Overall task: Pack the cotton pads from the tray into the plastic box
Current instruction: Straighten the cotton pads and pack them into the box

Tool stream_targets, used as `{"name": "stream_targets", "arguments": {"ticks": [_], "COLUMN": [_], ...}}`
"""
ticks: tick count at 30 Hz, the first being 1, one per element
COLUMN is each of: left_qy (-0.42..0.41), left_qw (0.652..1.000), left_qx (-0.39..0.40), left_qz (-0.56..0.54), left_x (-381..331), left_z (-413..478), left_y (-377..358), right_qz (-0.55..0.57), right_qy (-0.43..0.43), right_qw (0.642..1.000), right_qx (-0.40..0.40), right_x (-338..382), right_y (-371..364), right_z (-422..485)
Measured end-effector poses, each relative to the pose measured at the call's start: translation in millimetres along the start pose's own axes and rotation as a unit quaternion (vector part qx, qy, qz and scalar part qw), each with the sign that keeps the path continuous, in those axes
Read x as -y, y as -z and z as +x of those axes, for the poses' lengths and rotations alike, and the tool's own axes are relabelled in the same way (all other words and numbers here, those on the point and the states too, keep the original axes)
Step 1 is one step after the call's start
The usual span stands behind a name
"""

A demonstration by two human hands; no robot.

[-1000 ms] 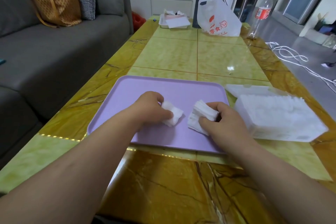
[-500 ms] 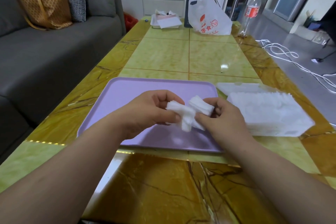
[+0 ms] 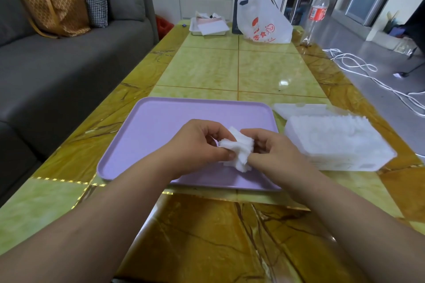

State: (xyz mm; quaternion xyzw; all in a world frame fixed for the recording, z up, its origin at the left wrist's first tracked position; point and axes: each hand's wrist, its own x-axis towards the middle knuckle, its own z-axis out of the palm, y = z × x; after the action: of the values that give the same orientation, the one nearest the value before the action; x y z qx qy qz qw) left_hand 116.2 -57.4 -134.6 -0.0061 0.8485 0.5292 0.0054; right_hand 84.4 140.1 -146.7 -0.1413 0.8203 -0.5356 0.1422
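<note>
Brown patterned tote (image 3: 53, 9) sits on the sofa far left, no logo I can read. On the counter (image 3: 230, 69) there's a purple tray (image 3: 161, 126). Above it the left hand (image 3: 200, 142) pinches one side of a messy bunch of pads (image 3: 239, 151), and the right hand (image 3: 276, 154) grips the other side, fingers curled. How many pads, can't tell. The white bag (image 3: 264, 23) at the back reads 零食 in red. The bottle (image 3: 318, 7) has a red label, too blurry. The box (image 3: 333, 145), just right of the tray, is stuffed with pads.
</note>
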Motion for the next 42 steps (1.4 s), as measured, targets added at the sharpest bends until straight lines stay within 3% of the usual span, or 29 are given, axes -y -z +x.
{"name": "stream_targets", "arguments": {"ticks": [3, 7, 11, 13, 16, 18, 22, 27, 34, 39, 42], "left_qy": [-0.003, -0.011, 0.023, 0.007, 0.005, 0.006, 0.008, 0.011, -0.014, 0.006, 0.005], "left_qw": [1.000, 0.996, 0.992, 0.991, 0.990, 0.991, 0.993, 0.994, 0.995, 0.999, 0.999], "left_qx": [-0.020, -0.027, 0.020, 0.039, 0.044, 0.046, 0.054, 0.046, 0.015, -0.031, 0.011], "left_qz": [0.017, 0.083, 0.119, 0.129, 0.135, 0.126, 0.107, 0.102, 0.096, 0.035, -0.040], "left_x": [-1.4, -2.7, 0.6, 1.1, -0.4, -1.5, 0.1, 2.1, 0.8, -12.4, -26.5], "left_z": [0.6, 1.2, 1.3, 1.3, 0.6, 0.0, -1.6, -0.9, 1.6, -4.1, -9.6], "left_y": [-3.9, -3.6, -2.4, -4.8, -6.9, -7.0, -8.2, -7.5, -14.8, -7.9, -13.5], "right_qz": [0.032, -0.067, -0.105, -0.092, 0.015, 0.059, 0.000, 0.007, 0.129, 0.082, 0.075], "right_qy": [-0.004, 0.025, 0.038, 0.029, -0.010, -0.020, -0.028, -0.032, -0.064, 0.002, 0.024], "right_qw": [0.999, 0.997, 0.994, 0.995, 1.000, 0.998, 0.999, 0.998, 0.989, 0.997, 0.996], "right_qx": [0.036, -0.006, 0.002, 0.006, -0.002, -0.012, -0.032, -0.046, -0.042, -0.008, -0.032], "right_x": [0.9, -2.2, -0.2, 1.7, 6.7, 9.7, 11.7, 10.9, 19.6, 36.1, 37.8], "right_y": [0.0, -4.1, -4.5, -5.7, -10.9, -15.7, -24.6, -27.5, -25.5, -2.8, 17.4], "right_z": [-2.7, -1.2, -1.4, -2.1, -1.5, -1.1, -1.8, 1.6, 3.9, -11.4, -17.8]}}
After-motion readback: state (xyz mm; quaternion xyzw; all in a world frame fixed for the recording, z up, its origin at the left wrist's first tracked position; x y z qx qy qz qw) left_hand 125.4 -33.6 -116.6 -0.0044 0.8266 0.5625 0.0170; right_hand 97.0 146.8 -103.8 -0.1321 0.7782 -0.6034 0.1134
